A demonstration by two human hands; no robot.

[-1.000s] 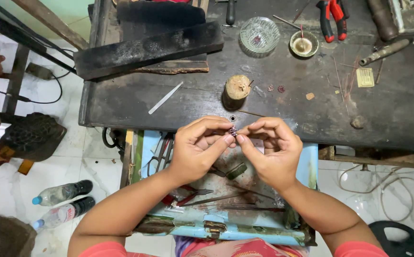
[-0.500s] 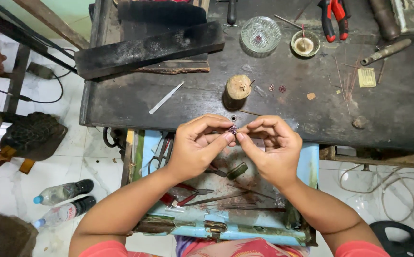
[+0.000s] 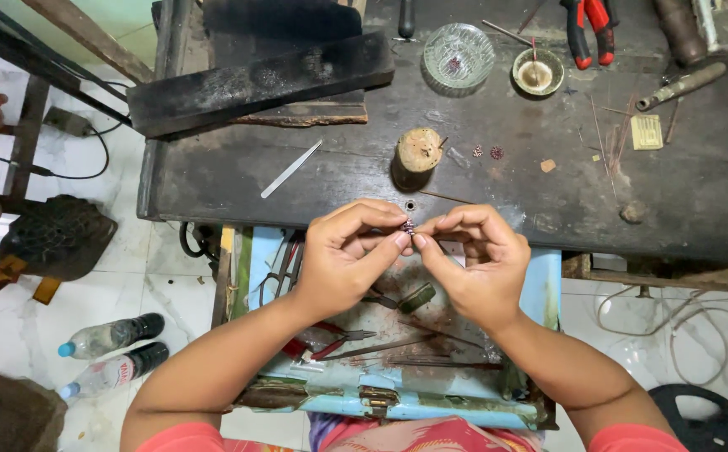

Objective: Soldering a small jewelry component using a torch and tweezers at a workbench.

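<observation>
Down at the far left, I see two plastic bottles (image 3: 106,336) lying side by side on the white floor, at about eight o'clock from my hands. Above them, at ten o'clock, one long dark wooden block (image 3: 259,79) lies across the counter (image 3: 699,201), and a single thin metal strip (image 3: 290,169) lies just below it. My left hand (image 3: 351,261) and right hand (image 3: 473,266) meet at the middle, fingertips pressed together and pinching one tiny dark bead-like piece (image 3: 408,226) between them, just off the counter's near edge. At twelve o'clock, close behind the piece, stands one short wooden stump (image 3: 417,155); nothing lies between it and my hands. Beneath my hands an open blue drawer (image 3: 540,285) holds red-handled pliers (image 3: 330,339) and other small tools, partly hidden by my wrists, so I cannot count them. Further up, at one o'clock, I count one clear glass dish (image 3: 459,55) and one small brass bowl (image 3: 538,71) beside it, then one pair of red-handled cutters (image 3: 590,29). Farthest right lies one small yellowish plate (image 3: 647,131).
</observation>
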